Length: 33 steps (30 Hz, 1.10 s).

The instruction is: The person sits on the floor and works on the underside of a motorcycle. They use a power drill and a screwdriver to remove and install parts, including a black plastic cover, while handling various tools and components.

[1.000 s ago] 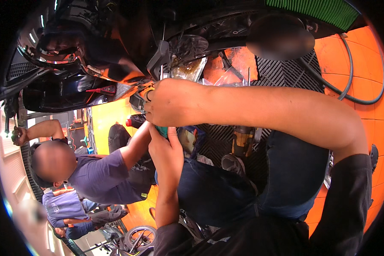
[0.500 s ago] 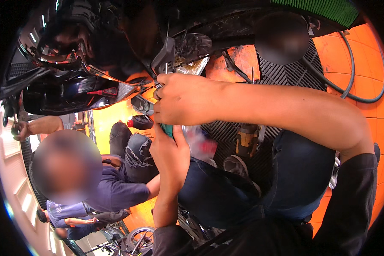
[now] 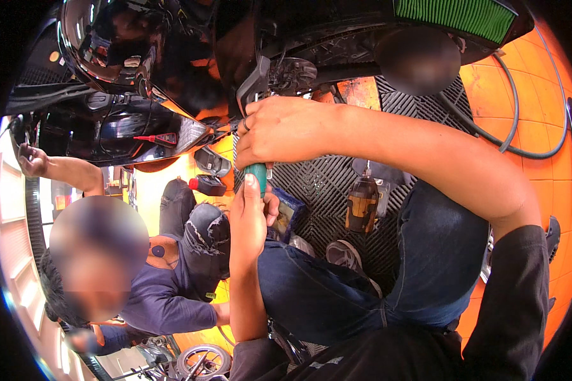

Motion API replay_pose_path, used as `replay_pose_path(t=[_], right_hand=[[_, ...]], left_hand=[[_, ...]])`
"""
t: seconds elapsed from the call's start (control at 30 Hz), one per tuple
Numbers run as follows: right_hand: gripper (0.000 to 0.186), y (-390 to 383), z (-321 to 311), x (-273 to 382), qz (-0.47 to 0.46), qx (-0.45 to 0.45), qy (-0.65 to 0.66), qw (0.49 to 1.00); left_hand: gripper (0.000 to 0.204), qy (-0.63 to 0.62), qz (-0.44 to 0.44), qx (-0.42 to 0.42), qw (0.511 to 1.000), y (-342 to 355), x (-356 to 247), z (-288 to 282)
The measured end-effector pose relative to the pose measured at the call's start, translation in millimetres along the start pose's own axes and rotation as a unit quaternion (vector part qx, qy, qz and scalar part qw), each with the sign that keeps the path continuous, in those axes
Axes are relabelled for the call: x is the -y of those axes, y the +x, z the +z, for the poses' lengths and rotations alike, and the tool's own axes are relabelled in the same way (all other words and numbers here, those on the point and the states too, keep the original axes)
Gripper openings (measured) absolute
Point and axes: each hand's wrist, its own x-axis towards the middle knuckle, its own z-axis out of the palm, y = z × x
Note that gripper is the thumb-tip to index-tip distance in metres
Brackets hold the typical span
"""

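Observation:
My left hand (image 3: 250, 219) is closed round the lower end of a teal handle (image 3: 257, 178), its thumb lying along it. Just above, my right hand (image 3: 289, 130), with a ring on one finger, curls its fingers over the upper end of this teal-handled tool. The working end is hidden by my right hand. Both hands are beside a dark plastic lever-like part (image 3: 254, 82) of a glossy black motorbike (image 3: 190, 63).
A yellow-and-black cordless drill (image 3: 361, 206) stands on the ribbed black mat (image 3: 318, 190). Near my left hand are a black bottle (image 3: 208, 185) with a red cap and a crouching co-worker (image 3: 165, 305). A grey hose (image 3: 515, 120) curves over the orange floor at right.
The view has shifted a little. My left hand sits lower, further from my right hand, so more of the teal handle shows between them. The co-worker appears closer.

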Motion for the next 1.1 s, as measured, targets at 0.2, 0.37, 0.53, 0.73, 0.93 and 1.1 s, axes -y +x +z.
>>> replay_pose_path(t=[0.2, 0.37, 0.53, 0.73, 0.93, 1.1], right_hand=[[0.021, 4, 2, 13, 0.053, 0.016, 0.005, 0.998], [0.023, 1, 12, 10, 0.050, 0.002, 0.044, 0.998], [0.026, -4, 21, 3, -0.006, -0.090, 0.024, 0.996], [0.022, -2, 14, 3, -0.017, -0.053, 0.023, 0.998], [0.021, 10, -1, 20, 0.058, 0.094, -0.024, 0.994], [0.020, 11, 3, 16, 0.059, 0.113, -0.004, 0.992]], left_hand=[[0.046, -0.076, 0.011, -0.016, 0.997, 1, 0, 12], [0.041, 0.105, 0.043, -0.105, 0.988, 2, -7, 22], [0.045, 0.230, 0.110, -0.139, 0.957, 1, -8, 22], [0.045, 0.201, 0.090, -0.091, 0.971, 1, -2, 14], [0.041, 0.111, 0.053, -0.042, 0.992, 8, 0, 3], [0.039, 0.334, 0.151, -0.114, 0.923, 9, -9, 6]])
